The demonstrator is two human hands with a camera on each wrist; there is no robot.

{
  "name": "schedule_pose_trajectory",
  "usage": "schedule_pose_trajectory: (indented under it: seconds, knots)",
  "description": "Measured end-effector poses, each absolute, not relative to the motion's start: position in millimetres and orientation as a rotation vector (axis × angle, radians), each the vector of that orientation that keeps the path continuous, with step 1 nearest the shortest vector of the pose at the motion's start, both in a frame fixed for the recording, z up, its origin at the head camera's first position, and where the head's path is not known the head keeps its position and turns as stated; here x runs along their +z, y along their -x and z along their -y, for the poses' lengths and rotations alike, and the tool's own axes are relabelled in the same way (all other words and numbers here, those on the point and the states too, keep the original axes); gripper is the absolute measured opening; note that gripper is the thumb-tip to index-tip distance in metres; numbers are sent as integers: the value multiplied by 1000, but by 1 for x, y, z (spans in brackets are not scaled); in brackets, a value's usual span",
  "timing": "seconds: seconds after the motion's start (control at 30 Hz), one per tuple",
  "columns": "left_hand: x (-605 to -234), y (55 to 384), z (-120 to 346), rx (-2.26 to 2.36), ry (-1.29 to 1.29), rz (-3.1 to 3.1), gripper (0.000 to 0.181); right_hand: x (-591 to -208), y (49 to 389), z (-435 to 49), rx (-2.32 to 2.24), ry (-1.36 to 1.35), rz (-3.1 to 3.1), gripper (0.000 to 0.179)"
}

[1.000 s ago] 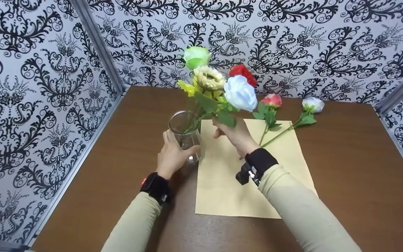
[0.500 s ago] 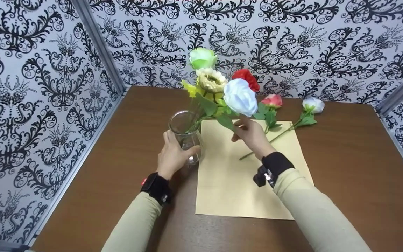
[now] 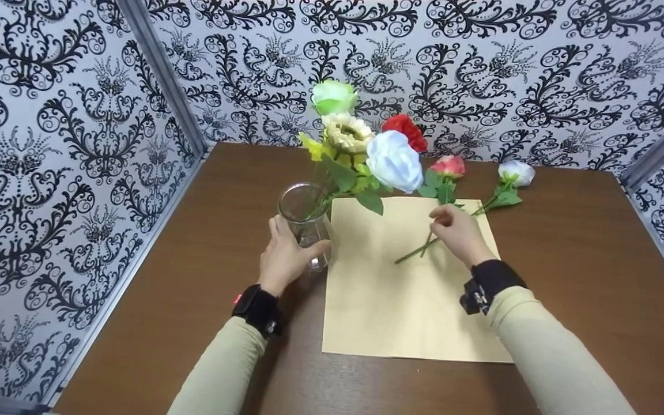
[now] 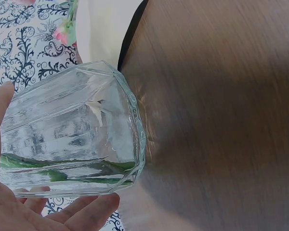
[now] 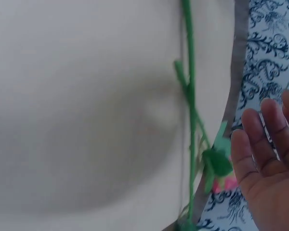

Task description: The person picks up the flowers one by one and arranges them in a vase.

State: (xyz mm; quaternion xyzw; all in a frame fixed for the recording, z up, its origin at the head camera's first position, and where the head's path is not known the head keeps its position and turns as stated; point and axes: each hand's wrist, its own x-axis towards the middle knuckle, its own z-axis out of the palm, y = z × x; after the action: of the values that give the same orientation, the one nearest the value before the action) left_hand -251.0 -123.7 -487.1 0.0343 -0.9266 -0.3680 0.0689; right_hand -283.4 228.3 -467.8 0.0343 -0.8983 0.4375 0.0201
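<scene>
In the head view my left hand (image 3: 286, 260) grips a clear glass vase (image 3: 316, 231) standing at the left edge of the paper. Green stems show through the glass wall (image 4: 67, 120) in the left wrist view. Out of the vase lean a pale green rose (image 3: 334, 96), a cream sunflower (image 3: 348, 134), a yellow flower (image 3: 312, 147), a red flower (image 3: 404, 130) and a light blue rose (image 3: 395, 161). My right hand (image 3: 460, 233), fingers loosely bent and holding nothing, is over the crossed stems of a pink rose (image 3: 449, 166) and a white rose (image 3: 516, 173).
A sheet of tan paper (image 3: 381, 311) lies on the brown wooden table (image 3: 222, 196), under the two crossed stems (image 5: 190, 96). Patterned black-and-white walls (image 3: 366, 52) stand along the back and sides.
My right hand has left the vase's flowers and moved right, to the stems on the paper. The bouquet has shifted slightly to the right; my left hand stays on the vase.
</scene>
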Motion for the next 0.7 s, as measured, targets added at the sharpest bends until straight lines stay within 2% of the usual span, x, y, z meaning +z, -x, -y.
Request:
schedule_pose_trajectory:
  seconds: [0.3, 0.53, 0.7]
  knots:
    - [-487, 251, 125, -1099, -105, 2789, 108, -485, 280, -262, 1079, -234, 2842, 41]
    - [-485, 249, 124, -1103, -110, 2815, 113, -496, 272, -274, 906, -169, 2978, 54]
    - [-484, 249, 123, -1104, -107, 2815, 113, -502, 267, -281, 792, -146, 3056, 57]
